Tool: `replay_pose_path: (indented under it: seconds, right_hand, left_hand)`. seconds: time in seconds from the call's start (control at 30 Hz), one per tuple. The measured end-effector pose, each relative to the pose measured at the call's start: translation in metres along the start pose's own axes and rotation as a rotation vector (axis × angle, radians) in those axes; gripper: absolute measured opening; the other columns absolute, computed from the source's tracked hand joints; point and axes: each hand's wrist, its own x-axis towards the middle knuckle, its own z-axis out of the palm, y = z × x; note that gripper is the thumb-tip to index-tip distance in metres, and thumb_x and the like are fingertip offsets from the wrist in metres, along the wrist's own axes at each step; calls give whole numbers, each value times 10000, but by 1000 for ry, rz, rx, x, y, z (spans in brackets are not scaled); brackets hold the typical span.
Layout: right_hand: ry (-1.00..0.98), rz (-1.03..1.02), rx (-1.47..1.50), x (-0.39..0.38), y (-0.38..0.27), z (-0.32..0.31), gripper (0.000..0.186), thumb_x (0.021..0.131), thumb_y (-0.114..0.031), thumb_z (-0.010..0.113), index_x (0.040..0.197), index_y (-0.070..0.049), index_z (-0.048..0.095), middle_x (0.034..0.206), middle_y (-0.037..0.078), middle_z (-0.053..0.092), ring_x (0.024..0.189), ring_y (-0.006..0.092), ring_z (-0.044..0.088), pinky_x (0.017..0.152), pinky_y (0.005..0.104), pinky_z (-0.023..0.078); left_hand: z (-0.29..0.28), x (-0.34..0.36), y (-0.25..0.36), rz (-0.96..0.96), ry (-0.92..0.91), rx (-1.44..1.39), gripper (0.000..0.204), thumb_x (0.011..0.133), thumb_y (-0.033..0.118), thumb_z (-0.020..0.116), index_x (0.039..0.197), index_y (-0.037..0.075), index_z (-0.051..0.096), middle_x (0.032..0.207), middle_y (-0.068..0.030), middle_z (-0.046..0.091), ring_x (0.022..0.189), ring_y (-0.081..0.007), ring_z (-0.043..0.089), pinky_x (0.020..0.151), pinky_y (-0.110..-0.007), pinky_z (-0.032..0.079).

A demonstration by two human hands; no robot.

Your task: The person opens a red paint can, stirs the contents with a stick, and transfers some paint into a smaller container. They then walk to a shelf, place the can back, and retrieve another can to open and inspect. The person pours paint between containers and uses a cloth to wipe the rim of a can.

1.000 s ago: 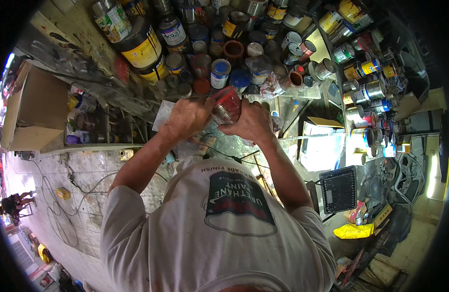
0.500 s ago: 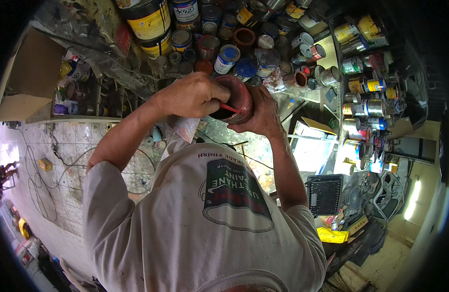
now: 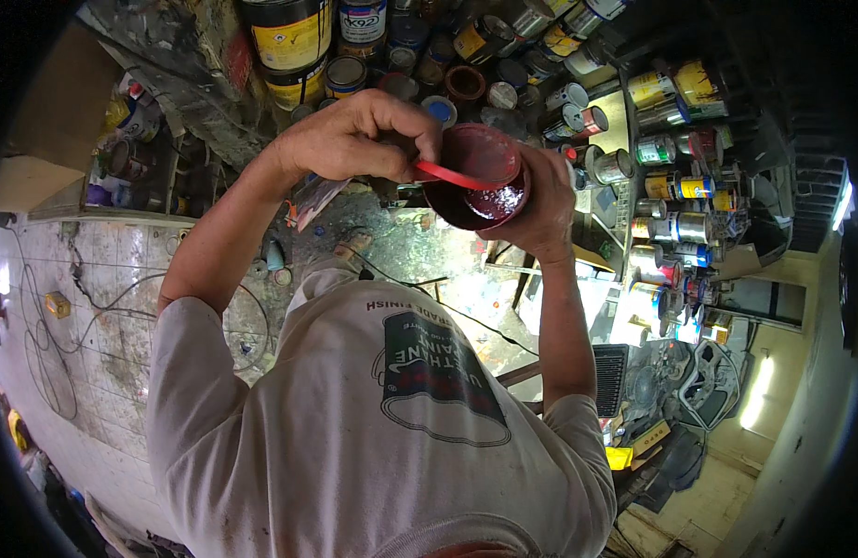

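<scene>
My left hand (image 3: 368, 139) is closed in a pinch on one end of a red, paint-coated stirring stick (image 3: 454, 176). The stick slants across the mouth of a round red paint container (image 3: 489, 152), and its far end reaches over the inside. My right hand (image 3: 550, 209) is wrapped round the container's right side and holds it up, tilted so that its inside shows. Glossy dark red paint (image 3: 496, 202) lies in it, and its inner wall is smeared red.
Many paint cans crowd the far side, among them a big yellow and black can (image 3: 286, 42) and an open can with a brown rim (image 3: 464, 84). More cans line a shelf (image 3: 633, 139) at the right. A cable (image 3: 480, 321) crosses the paint-stained surface (image 3: 373, 223) below.
The container has moved right and tipped, so the paint inside now shows. My left hand has opened out from a tighter grip and drawn the stick up to the rim.
</scene>
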Motion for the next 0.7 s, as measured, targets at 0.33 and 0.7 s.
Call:
replay_pose_path:
  seconds: [0.33, 0.7]
  right_hand:
    - [-58, 44, -39, 6, -9, 1, 1025, 453, -508, 1009, 1300, -58, 648, 1145, 118, 704, 1065, 343, 684, 900, 461, 585]
    - [-400, 508, 338, -87, -43, 106, 1049, 533, -446, 986, 1399, -43, 554, 1175, 195, 728, 1045, 391, 734, 927, 483, 583]
  left_hand:
    - [21, -10, 6, 166, 352, 370, 569, 881, 340, 834, 1345, 42, 695, 1321, -189, 642, 1244, -345, 622, 1089, -429, 478]
    - [95, -75, -103, -415, 225, 658, 1046, 880, 783, 605, 1694, 241, 234, 1430, -326, 519, 1159, -538, 644, 943, -548, 563]
